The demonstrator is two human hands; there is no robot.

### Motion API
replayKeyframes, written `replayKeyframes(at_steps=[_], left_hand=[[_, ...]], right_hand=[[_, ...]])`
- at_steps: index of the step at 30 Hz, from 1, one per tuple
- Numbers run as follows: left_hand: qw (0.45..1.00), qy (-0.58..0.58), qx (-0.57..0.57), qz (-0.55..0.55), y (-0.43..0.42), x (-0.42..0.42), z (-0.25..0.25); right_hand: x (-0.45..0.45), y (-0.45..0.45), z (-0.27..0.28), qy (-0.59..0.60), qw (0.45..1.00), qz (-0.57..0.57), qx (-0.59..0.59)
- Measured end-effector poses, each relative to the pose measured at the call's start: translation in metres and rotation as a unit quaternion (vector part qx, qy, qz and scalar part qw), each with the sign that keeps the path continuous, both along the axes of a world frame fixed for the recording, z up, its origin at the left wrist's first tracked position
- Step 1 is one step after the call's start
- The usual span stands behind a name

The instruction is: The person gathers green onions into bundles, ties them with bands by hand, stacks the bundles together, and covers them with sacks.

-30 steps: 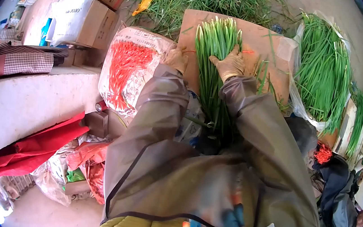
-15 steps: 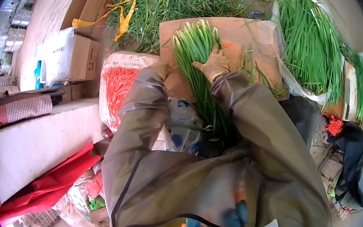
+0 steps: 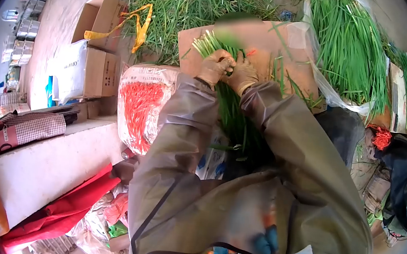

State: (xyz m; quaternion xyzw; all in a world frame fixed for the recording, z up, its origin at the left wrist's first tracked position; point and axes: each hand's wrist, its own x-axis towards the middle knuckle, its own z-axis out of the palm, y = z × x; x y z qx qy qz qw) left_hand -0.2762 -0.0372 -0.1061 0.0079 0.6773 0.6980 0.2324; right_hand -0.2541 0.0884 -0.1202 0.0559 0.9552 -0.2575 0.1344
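Note:
A bunch of garlic chives (image 3: 206, 44) lies over a brown board, its pale cut ends pointing up and its dark leaves trailing toward my lap. My left hand (image 3: 214, 68), in a tan glove, rests on top of the bunch with the fingertips pinched; what is in the pinch is hidden. Close beside it, my right hand (image 3: 243, 75), also gloved, grips the bunch from its right side. A small red-orange strand (image 3: 251, 52) shows on the board just beyond the right fingers. A dark green blur covers part of the board's far edge.
A bag of red ties (image 3: 140, 106) stands left of the board (image 3: 275, 39). Loose greens (image 3: 193, 4) are heaped beyond it. More long chives (image 3: 345, 48) lie on plastic at the right. Cardboard boxes (image 3: 99, 73) and a yellow strap (image 3: 142, 28) are at the left.
My left hand has moved right, from the bunch's left side onto its top, beside my right hand. My right hand has closed in from a spread thumb.

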Motion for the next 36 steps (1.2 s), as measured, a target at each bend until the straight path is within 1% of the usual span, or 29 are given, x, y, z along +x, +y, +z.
replayKeyframes(at_steps=[2, 4, 5, 6, 8, 9, 10, 11, 12, 13, 14, 15, 16, 17, 18, 19, 20, 22, 23, 25, 26, 28, 30, 31, 32, 33, 34, 35, 36], left_hand=[[1.000, 0.006, 0.015, 0.018, 0.004, 0.004, -0.002], [0.993, 0.025, 0.050, 0.100, -0.001, 0.011, 0.014], [0.991, -0.006, 0.051, 0.126, -0.003, 0.014, 0.019], [0.991, -0.008, 0.048, 0.124, -0.006, 0.014, 0.017], [0.998, -0.029, -0.004, 0.061, -0.012, 0.015, 0.008], [0.997, -0.027, 0.031, 0.059, -0.007, 0.015, 0.001], [0.997, -0.028, 0.030, 0.059, -0.003, 0.010, -0.004], [0.950, 0.235, -0.203, -0.015, 0.003, 0.004, -0.001], [0.780, 0.468, -0.407, -0.087, 0.013, -0.003, 0.002], [0.781, 0.445, -0.425, -0.102, 0.025, -0.008, 0.003], [0.783, 0.445, -0.423, -0.102, 0.031, -0.017, -0.014], [0.774, 0.482, -0.403, -0.075, 0.035, -0.027, -0.037], [0.763, 0.520, -0.382, -0.048, 0.038, -0.035, -0.059], [0.816, 0.463, -0.345, -0.033, 0.043, -0.033, -0.051], [0.818, 0.461, -0.343, -0.034, 0.047, -0.032, -0.051], [0.798, 0.468, -0.378, -0.031, 0.049, -0.030, -0.052], [0.777, 0.474, -0.414, -0.029, 0.052, -0.027, -0.053], [0.771, 0.477, -0.422, -0.022, 0.054, -0.025, -0.050], [0.767, 0.483, -0.422, -0.018, 0.054, -0.025, -0.049], [0.762, 0.490, -0.423, -0.016, 0.054, -0.026, -0.049], [0.762, 0.480, -0.433, -0.033, 0.053, -0.027, -0.049], [0.762, 0.471, -0.442, -0.048, 0.053, -0.031, -0.044], [0.666, 0.553, -0.486, -0.120, 0.055, -0.039, -0.039], [0.639, 0.559, -0.499, -0.171, 0.052, -0.042, -0.034], [0.640, 0.559, -0.499, -0.168, 0.046, -0.045, -0.038], [0.645, 0.553, -0.494, -0.182, 0.041, -0.046, -0.042], [0.650, 0.548, -0.488, -0.199, 0.035, -0.047, -0.046], [0.683, 0.498, -0.488, -0.219, 0.031, -0.044, -0.041], [0.684, 0.496, -0.487, -0.219, 0.027, -0.042, -0.042]], right_hand=[[0.000, 0.002, 0.000, -0.012, 1.000, -0.006, -0.015], [0.000, 0.000, -0.001, -0.020, 0.999, -0.020, -0.016], [0.000, -0.002, -0.001, -0.018, 0.999, -0.026, -0.011], [0.000, -0.002, -0.001, -0.020, 0.999, -0.028, -0.014], [0.001, -0.003, -0.003, 0.006, 1.000, -0.014, 0.021], [0.001, -0.003, -0.006, 0.023, 0.999, -0.010, 0.032], [0.000, -0.005, -0.021, 0.023, 0.999, -0.010, 0.031], [-0.001, -0.008, -0.048, 0.076, 0.996, 0.007, 0.056], [-0.003, -0.007, -0.056, 0.129, 0.988, 0.025, 0.081], [-0.003, -0.003, -0.064, 0.129, 0.988, 0.024, 0.083], [-0.001, 0.001, -0.065, 0.106, 0.993, 0.031, 0.047], [0.002, 0.004, -0.060, 0.083, 0.996, 0.037, 0.011], [0.008, 0.011, -0.054, 0.083, 0.996, 0.035, 0.013], [0.019, 0.024, -0.039, 0.090, 0.991, 0.016, -0.095], [0.024, 0.037, -0.026, 0.095, 0.975, -0.003, -0.203], [0.025, 0.050, -0.022, 0.083, 0.973, 0.008, -0.213], [0.023, 0.064, -0.036, 0.141, 0.962, 0.000, -0.233], [-0.004, 0.088, -0.023, 0.130, 0.977, -0.053, -0.161], [-0.019, 0.090, -0.035, 0.129, 0.977, -0.053, -0.163], [-0.049, 0.090, -0.065, 0.229, 0.970, 0.078, 0.031], [-0.060, 0.090, -0.069, 0.231, 0.970, 0.074, 0.029], [-0.075, 0.088, -0.073, 0.163, 0.955, 0.237, 0.076], [-0.073, 0.084, -0.061, 0.177, 0.950, 0.246, 0.072], [-0.071, 0.080, -0.055, 0.155, 0.959, 0.232, 0.054], [-0.069, 0.077, -0.050, 0.132, 0.966, 0.218, 0.035], [-0.068, 0.071, -0.057, 0.178, 0.963, 0.201, 0.010], [-0.068, 0.070, -0.059, 0.177, 0.963, 0.202, 0.010], [-0.065, 0.069, -0.044, 0.123, 0.975, 0.181, -0.046], [-0.063, 0.067, -0.035, 0.068, 0.979, 0.161, -0.102]])
